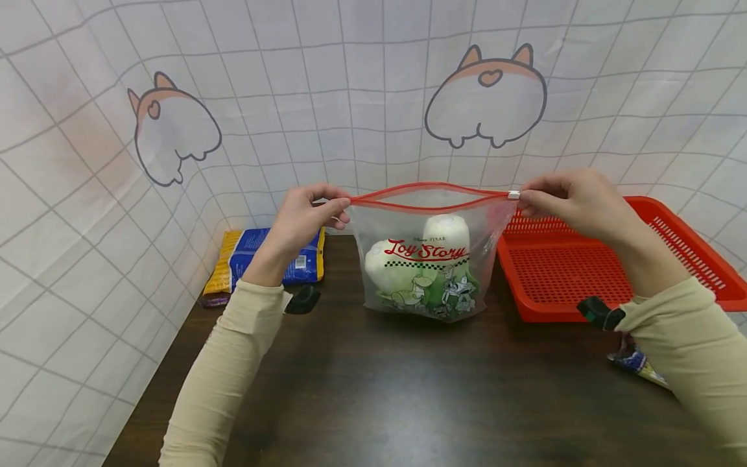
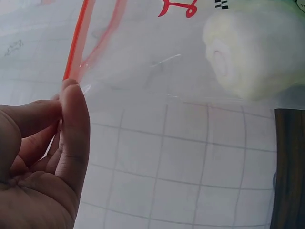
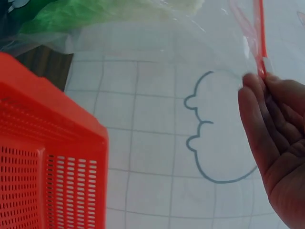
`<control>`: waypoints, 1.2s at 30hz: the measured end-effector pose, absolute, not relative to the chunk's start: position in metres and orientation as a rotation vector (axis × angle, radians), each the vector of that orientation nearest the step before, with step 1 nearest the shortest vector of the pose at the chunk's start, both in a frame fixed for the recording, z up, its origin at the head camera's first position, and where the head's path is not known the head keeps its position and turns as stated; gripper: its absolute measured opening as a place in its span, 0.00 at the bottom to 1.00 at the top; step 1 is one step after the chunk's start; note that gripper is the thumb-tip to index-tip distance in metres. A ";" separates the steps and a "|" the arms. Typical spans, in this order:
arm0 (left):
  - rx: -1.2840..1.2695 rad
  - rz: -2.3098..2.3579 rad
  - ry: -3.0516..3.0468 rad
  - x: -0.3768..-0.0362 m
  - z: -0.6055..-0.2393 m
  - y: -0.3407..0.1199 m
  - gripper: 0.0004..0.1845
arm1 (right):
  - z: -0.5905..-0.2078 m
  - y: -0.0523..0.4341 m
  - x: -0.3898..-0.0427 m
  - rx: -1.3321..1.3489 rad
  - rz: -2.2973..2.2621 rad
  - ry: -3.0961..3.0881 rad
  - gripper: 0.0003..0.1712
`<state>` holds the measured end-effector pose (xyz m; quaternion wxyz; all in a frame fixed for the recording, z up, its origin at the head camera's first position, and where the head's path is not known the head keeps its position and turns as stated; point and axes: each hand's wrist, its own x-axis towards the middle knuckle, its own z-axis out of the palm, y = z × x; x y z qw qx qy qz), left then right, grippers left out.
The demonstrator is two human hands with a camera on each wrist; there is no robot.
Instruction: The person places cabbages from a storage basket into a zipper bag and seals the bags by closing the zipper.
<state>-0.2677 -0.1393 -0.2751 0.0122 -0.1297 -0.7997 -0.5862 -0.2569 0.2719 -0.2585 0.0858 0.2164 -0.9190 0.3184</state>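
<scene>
Left hand (image 1: 300, 217) pinches the left end of the bag (image 1: 423, 259) seal; right hand (image 1: 574, 201) pinches the slider (image 1: 513, 194) at the right end. The bag stands on the table (image 1: 408, 389), mouth open, beside the tray (image 1: 560, 272). Step in hand appears to be sealing: next move calls for drawing the slider leftward against a steady left-hand anchor.

Left forearm hides part of the blue-and-yellow packet (image 1: 274, 263). The packet (image 1: 639, 363) under the right sleeve is mostly covered, its print seemingly illegible. Frame edge crops the red tray (image 1: 688, 253).
</scene>
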 end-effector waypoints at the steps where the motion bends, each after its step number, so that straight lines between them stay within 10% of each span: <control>1: -0.392 -1.834 -2.490 -0.270 -0.276 -0.139 0.13 | -0.259 0.272 -0.257 0.636 0.928 -2.726 0.12; 18: -0.398 -1.603 -2.565 -0.284 -0.275 -0.135 0.14 | -0.273 0.266 -0.266 0.581 0.972 -2.614 0.12; 36: -1.114 -0.757 -2.495 -0.262 -0.225 -0.007 0.14 | -0.275 0.252 -0.267 0.624 0.893 -2.569 0.11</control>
